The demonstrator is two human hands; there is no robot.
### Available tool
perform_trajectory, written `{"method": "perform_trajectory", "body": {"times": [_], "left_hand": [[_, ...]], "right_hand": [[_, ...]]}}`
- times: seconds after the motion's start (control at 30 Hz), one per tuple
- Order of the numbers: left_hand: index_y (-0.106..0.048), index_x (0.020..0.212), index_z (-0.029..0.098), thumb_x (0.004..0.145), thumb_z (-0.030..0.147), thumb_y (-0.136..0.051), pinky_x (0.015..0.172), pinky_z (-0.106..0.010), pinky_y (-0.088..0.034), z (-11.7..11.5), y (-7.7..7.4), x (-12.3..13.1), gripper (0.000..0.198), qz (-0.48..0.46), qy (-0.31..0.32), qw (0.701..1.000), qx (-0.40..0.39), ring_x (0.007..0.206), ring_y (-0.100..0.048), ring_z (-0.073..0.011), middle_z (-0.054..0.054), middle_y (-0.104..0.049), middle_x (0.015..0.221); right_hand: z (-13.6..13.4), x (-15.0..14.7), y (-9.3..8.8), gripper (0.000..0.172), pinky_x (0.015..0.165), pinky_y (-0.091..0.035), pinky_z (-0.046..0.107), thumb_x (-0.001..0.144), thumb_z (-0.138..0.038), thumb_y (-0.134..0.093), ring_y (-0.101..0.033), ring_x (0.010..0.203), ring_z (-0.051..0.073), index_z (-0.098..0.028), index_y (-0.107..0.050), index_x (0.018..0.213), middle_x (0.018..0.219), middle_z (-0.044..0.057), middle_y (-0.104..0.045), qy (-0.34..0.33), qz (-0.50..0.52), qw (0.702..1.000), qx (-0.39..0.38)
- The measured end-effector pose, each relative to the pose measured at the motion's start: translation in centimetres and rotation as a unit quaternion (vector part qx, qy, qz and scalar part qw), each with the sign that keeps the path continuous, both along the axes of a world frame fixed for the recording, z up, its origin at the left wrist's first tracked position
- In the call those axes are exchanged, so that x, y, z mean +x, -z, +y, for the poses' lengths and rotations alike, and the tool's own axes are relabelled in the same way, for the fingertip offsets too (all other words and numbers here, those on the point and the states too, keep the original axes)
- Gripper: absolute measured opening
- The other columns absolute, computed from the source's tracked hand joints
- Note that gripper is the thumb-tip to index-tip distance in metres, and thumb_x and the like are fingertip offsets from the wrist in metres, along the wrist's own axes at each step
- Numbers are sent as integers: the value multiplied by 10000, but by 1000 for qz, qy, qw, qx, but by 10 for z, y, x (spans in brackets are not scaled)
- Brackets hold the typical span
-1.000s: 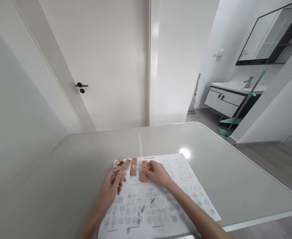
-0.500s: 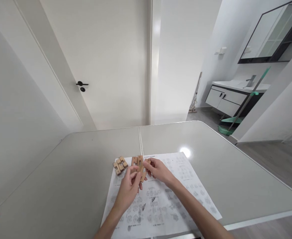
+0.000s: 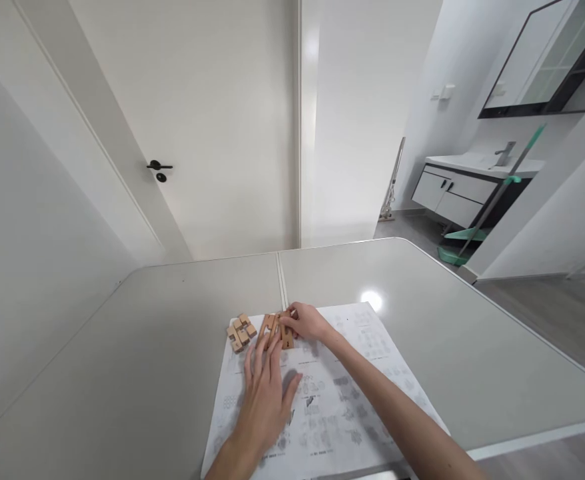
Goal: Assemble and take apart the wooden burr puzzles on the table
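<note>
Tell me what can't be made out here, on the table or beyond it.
In the head view:
Flat wooden pieces: partly hidden by the left hand and right hand.
Paper sheet: print too small and faint to read.
Mirror: cut off by the top edge.

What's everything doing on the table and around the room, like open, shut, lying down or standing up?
Left hand: open, fingertips at the flat wooden pieces
Right hand: fingers bent, touching those pieces
Flat wooden pieces: lying side by side
Small wooden blocks: clustered together
Printed sheet: spread out
Door: looks shut
Sink cabinet: shut
</note>
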State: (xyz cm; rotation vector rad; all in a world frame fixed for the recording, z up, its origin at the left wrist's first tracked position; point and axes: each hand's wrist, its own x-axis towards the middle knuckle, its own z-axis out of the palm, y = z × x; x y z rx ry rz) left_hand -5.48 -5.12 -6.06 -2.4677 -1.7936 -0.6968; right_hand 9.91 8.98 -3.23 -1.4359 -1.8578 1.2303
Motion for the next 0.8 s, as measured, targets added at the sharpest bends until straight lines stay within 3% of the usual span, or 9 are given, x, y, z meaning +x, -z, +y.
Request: {"method": "perform_trajectory", "body": {"times": [0.1, 0.17, 0.3, 0.47, 0.8], "left_hand": [[-190, 1607, 258, 1043, 418, -478, 1195, -617, -316, -8, -6, -9, 653, 3, -13, 1000, 4, 1539, -283, -345, -136, -356, 1648], [-234, 1595, 265, 1043, 394, -476, 1191, -579, -350, -13, -10, -18, 616, 0, -6, 1000, 2, 1535, -295, -326, -116, -373, 1642], [-388, 1510, 277, 1032, 330, -495, 1178, -517, -398, -21, -15, -38, 492, 5, 2, 1000, 4, 1511, -341, -289, -70, -467, 1584], [-509, 1385, 271, 1020, 295, -502, 1156, -500, -416, -14, -17, -54, 366, 20, 17, 999, 31, 1456, -417, -289, -66, -560, 1499], [-530, 1338, 279, 1009, 303, -504, 1119, -531, -440, -15, -23, -78, 331, 8, 5, 999, 51, 1382, -491, -312, -89, -613, 1409]], "right_hand": [[-3, -13, -3, 91, 577, -501, 223, 957, -224, -641, -666, 500, 139, -165, -658, 1023, 715, 14, -735, -19, 1, 1000, 1], [-7, -15, -3, 128, 595, -522, 233, 959, -218, -624, -687, 529, 134, -154, -660, 1064, 906, 71, -765, -24, -2, 1000, 14], [-15, -6, -4, 256, 674, -552, 276, 952, -234, -621, -724, 703, 159, -152, -633, 1194, 1243, 149, -666, -24, -9, 998, 62], [-31, 7, -5, 292, 803, -543, 299, 928, -203, -644, -702, 805, 150, -235, -640, 1218, 1307, 81, -611, -47, 1, 991, 124], [-64, 39, -10, 232, 872, -564, 324, 977, -237, -553, -703, 1026, 197, -235, -608, 1203, 1239, 79, -683, -34, 61, 987, 145]]}}
